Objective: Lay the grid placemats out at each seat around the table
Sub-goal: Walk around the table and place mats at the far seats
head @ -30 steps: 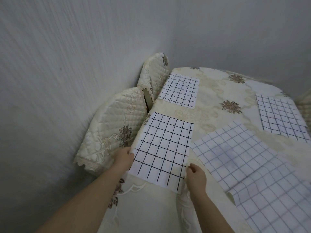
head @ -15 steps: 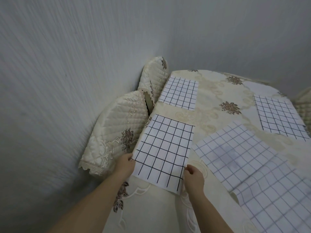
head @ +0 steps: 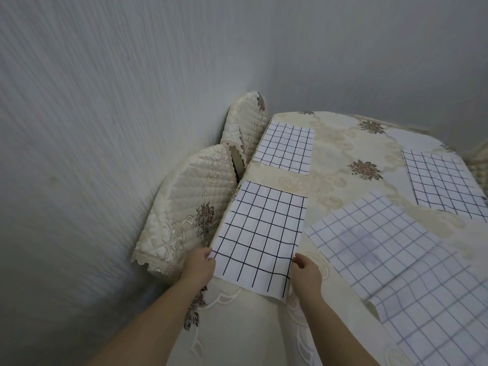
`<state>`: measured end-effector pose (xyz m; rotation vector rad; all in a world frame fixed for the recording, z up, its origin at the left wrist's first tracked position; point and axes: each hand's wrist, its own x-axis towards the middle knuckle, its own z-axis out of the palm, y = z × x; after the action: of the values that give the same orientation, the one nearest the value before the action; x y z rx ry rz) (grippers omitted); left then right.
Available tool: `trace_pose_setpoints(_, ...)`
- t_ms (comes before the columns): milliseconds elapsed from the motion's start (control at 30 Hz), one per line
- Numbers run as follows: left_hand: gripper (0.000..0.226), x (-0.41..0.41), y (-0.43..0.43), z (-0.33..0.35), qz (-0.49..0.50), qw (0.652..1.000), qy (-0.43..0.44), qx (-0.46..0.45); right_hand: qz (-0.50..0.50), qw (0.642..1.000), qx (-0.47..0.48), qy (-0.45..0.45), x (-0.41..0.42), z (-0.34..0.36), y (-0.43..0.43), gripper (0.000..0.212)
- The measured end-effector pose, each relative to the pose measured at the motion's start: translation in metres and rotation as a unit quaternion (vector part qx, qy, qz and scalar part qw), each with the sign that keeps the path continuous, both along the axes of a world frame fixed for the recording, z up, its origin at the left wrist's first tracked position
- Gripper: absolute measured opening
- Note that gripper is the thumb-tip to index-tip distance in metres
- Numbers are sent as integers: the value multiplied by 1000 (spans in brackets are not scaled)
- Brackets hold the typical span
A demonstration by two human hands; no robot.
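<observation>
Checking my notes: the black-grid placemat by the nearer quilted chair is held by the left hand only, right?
No. The head view shows both hands holding it: the left hand at its left edge, the right hand at its right edge. It is the black-grid placemat by the nearer quilted chair.

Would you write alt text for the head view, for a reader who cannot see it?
A left hand and right hand pinch the side edges of a grid placemat on a tablecloth beside a covered chair; three more placemats lie nearby.

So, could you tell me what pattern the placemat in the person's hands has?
The held placemat is white with a black grid; head view.
</observation>
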<state>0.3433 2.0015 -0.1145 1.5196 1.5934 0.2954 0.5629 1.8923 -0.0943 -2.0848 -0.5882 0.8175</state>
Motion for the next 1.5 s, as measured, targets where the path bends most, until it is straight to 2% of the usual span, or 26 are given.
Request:
trace_pose_setpoints(233,36,-2,1,-3,-7,1000,-7,16,-8,999,8,39,4,0,-6,35)
trace_pose_setpoints(433,43,5,-12,14,20,998,-51,15,-13,998,-1,54,7,4,-23,36)
trace_pose_setpoints(667,38,37,-61,56,95,983,-158,24,-46,996,27,70,6,15,-53,36)
trace_pose_setpoints(833,34,52,-99,52,112,965,-236,-37,-87,991,52,88,0,19,-88,36)
trace_pose_setpoints(1067,17,74,-154,46,47,959,-268,-74,-167,978,83,99,-9,16,-142,36)
trace_pose_setpoints(1333,20,115,-209,39,-53,955,-276,-95,-273,954,88,89,-1,9,-229,35)
trace_pose_setpoints(1500,26,151,-274,34,-156,940,-273,-131,-369,922,99,69,3,12,-304,32)
